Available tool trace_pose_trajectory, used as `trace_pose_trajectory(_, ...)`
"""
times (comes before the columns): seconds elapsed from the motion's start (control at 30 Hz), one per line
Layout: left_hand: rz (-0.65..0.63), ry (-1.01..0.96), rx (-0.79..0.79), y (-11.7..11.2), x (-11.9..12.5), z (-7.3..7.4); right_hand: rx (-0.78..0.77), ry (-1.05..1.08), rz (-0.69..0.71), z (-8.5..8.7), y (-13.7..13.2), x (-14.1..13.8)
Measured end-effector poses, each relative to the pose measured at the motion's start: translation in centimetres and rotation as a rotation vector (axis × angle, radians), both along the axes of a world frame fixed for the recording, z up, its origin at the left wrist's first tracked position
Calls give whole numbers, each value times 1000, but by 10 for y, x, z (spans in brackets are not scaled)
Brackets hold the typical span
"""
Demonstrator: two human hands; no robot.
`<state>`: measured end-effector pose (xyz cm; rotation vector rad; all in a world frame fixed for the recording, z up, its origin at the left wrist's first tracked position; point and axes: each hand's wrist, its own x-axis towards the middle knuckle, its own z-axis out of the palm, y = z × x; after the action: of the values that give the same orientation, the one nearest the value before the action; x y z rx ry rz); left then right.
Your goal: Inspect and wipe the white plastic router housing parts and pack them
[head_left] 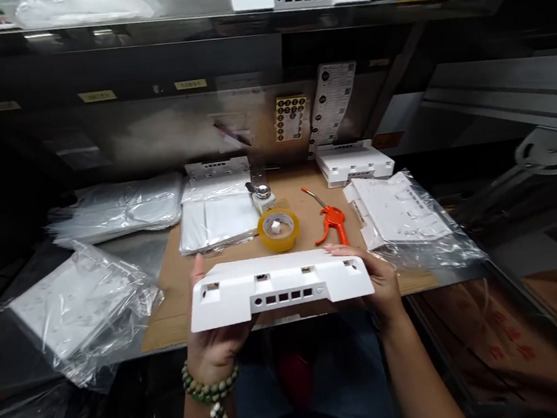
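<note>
Both my hands hold one white plastic housing (277,286) level in front of me, above the near edge of the bench, its port side with several small openings facing me. My left hand (212,347) grips it from below at the left end, thumb up behind the casing; a green bead bracelet (209,392) sits on that wrist. My right hand (381,281) clasps the right end, fingers curled over the top edge.
On the cardboard-covered bench (311,232) lie a yellow tape roll (279,229), an orange air blow gun (331,220), a small pump bottle (263,197), stacked white housings (354,162), and bagged housings left (78,305) and right (402,215). A shelf (217,25) runs overhead.
</note>
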<state>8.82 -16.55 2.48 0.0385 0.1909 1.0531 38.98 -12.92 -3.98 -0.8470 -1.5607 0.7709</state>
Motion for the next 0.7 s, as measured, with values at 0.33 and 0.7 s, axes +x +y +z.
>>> trace_pose_trajectory(0.33, 139, 193, -62, 8, 19, 11, -31, -37, -119, 2, 8, -1)
trace_pose_trajectory(0.7, 214, 189, -148, 13, 18, 12, -376, 95, -277, -2, 0, 2)
